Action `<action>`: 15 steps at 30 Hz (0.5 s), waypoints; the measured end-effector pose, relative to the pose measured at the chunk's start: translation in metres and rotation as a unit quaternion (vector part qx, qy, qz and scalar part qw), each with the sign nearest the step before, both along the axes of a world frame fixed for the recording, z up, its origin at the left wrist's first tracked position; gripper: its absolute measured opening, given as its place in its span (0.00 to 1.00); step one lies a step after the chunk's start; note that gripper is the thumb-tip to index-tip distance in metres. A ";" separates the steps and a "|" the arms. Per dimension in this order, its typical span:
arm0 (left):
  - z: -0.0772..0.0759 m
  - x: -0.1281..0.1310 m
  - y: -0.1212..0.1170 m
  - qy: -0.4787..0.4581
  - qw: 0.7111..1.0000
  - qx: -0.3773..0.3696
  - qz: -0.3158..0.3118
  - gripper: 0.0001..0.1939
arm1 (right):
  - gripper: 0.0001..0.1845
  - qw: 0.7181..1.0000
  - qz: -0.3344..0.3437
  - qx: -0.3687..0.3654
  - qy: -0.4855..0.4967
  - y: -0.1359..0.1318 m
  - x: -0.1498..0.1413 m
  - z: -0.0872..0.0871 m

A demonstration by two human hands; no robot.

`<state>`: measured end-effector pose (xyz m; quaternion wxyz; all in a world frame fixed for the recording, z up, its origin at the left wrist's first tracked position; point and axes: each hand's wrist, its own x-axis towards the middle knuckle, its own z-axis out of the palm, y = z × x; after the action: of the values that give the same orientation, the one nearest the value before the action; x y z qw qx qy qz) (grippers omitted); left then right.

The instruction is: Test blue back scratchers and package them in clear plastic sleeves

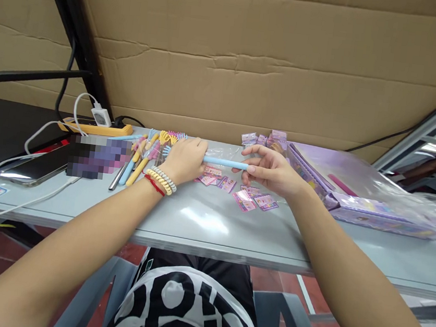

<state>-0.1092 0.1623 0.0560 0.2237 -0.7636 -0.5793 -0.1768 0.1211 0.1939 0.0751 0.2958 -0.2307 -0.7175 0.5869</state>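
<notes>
A light-blue back scratcher (224,162) lies level between my hands above the table. My left hand (189,157) is wrapped round its left part, and a blue claw-shaped end shows just beyond the knuckles. The thumb and fingers of my right hand (266,170) pinch the other end of the handle. Left of my left hand lies a pile of back scratchers (138,162) with yellow, blue and pink handles. Small pink-purple printed cards (244,200) are scattered on the table below and between my hands. Clear plastic film (223,151) lies behind the handle.
At the right stands a purple box (377,216) with plastic wrap and a pink stick in it. More small packets (278,139) lie at the back. A phone (36,166), white cables and a yellow power strip (99,130) occupy the left. Cardboard (253,57) backs the table.
</notes>
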 end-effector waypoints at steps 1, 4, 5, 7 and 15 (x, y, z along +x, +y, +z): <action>0.001 0.000 -0.001 -0.003 1.000 -0.001 -0.005 0.07 | 0.31 1.000 0.006 0.000 0.000 0.001 0.000 -0.001; 0.001 0.005 -0.003 0.001 0.999 -0.007 -0.036 0.06 | 0.31 1.000 0.004 0.011 -0.023 0.003 -0.006 -0.009; 0.000 0.007 -0.004 0.008 0.999 -0.009 -0.048 0.06 | 0.31 0.999 -0.005 0.020 -0.033 0.005 -0.008 -0.012; -0.002 0.010 -0.005 0.025 0.997 -0.010 -0.071 0.06 | 0.33 0.997 -0.030 0.049 -0.053 0.007 -0.012 -0.019; -0.005 0.011 -0.004 0.032 0.994 -0.001 -0.101 0.06 | 0.38 0.957 -0.121 0.240 -0.107 0.006 -0.011 -0.021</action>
<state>-0.0977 0.1584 0.0509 0.2226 -0.8238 -0.4916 -0.1736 0.1100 0.1996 0.0543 0.3328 -0.2997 -0.8314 0.3289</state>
